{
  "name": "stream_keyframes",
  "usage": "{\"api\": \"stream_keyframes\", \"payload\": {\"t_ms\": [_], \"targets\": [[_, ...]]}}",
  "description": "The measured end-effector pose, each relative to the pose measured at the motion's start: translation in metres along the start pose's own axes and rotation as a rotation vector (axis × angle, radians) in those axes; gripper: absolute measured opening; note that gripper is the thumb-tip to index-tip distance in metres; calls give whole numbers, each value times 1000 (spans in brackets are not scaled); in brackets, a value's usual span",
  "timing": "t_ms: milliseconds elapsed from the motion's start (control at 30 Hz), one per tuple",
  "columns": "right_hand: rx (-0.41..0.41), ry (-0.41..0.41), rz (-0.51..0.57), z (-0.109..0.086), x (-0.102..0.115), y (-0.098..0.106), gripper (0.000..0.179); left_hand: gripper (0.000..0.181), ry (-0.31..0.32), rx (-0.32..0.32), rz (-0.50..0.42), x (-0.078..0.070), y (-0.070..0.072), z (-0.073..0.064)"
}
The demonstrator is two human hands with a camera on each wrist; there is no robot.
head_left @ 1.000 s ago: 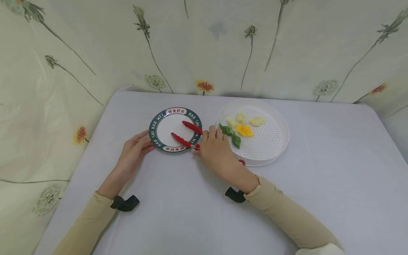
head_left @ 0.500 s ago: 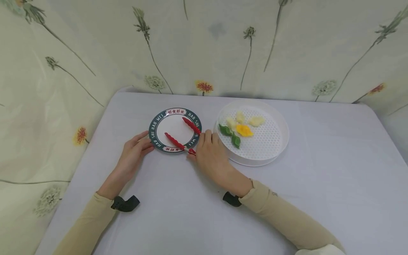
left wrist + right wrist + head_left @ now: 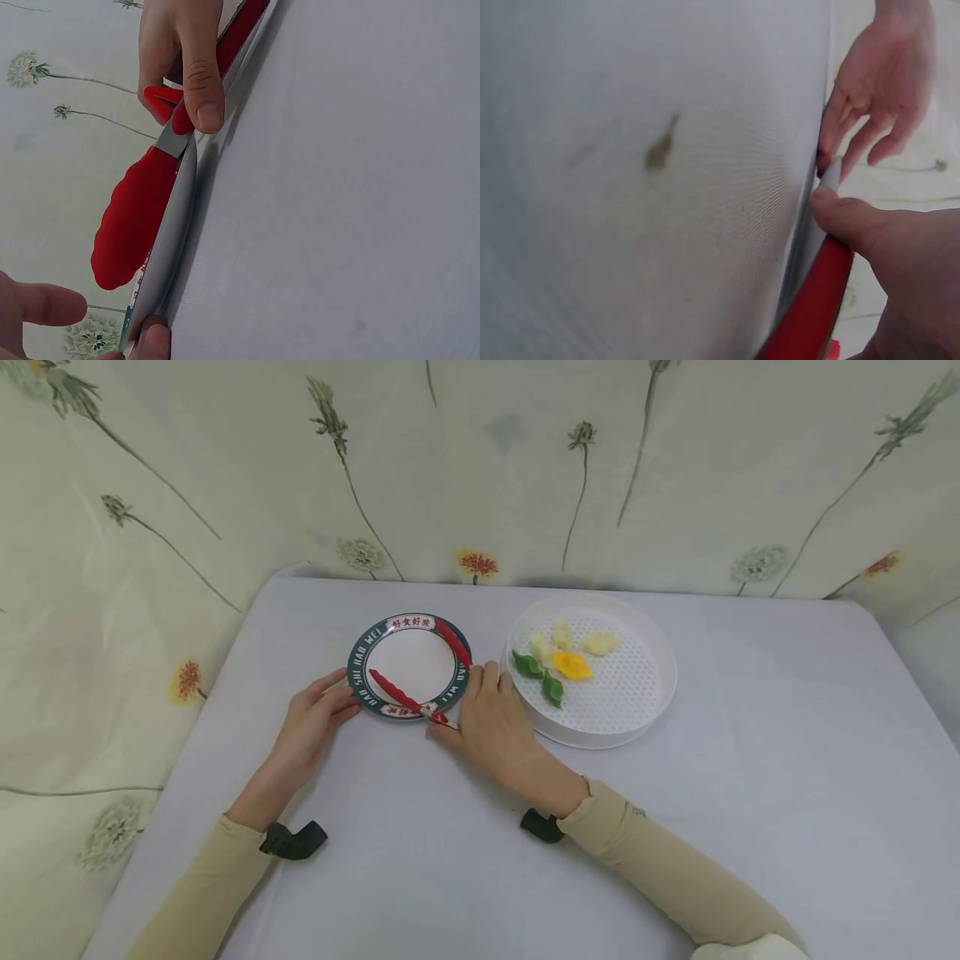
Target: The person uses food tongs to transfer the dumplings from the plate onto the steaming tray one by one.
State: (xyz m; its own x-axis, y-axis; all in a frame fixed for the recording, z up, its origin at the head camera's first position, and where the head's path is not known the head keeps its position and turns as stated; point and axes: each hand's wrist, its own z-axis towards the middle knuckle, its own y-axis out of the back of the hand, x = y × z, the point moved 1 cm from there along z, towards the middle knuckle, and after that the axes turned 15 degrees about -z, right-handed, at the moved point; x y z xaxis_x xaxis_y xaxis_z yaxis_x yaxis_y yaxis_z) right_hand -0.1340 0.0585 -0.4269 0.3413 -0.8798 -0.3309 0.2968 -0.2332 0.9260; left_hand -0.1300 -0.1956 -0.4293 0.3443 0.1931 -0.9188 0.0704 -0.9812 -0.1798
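My right hand (image 3: 495,722) grips a pair of red-tipped tongs (image 3: 397,692) beside the plate's right edge. Its thumb lies along the red handle in the right wrist view. The tong arms are spread wide, one head over the plate's front and the other over its right rim. Nothing is between the heads. At the plate's left side, my left hand (image 3: 311,727) holds the rim, with fingers above and below it in the left wrist view. The round plate (image 3: 411,664) is white with a dark green lettered border.
Right of the plate stands a round white steamer tray (image 3: 637,693) with a perforated base. Several dumpling-shaped pieces lie in it: pale ones (image 3: 602,643), green ones (image 3: 552,690) and a yellow one (image 3: 572,665). A flowered cloth (image 3: 525,485) hangs behind the white table (image 3: 750,735).
The tong heads have spread wider apart, the near one swinging left and the far one toward the plate's back right. My right hand has shifted slightly left; my left hand stays at the rim.
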Motion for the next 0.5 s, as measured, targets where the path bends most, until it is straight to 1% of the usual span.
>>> {"api": "stream_keyframes", "payload": {"t_ms": [133, 300, 367, 433, 500], "targets": [[0, -11, 29, -1, 0, -1, 101, 61, 5, -2, 4, 0, 0, 1], [70, -11, 128, -5, -2, 1, 113, 61, 21, -7, 7, -1, -2, -1], [101, 2, 165, -8, -5, 5, 116, 61, 18, -15, 16, 1, -2, -1], [122, 16, 197, -13, -8, 10, 114, 62, 8, -40, 79, 4, -4, -2], [139, 28, 219, -19, -15, 19, 108, 63, -29, -75, 189, 7, -8, -7]]}}
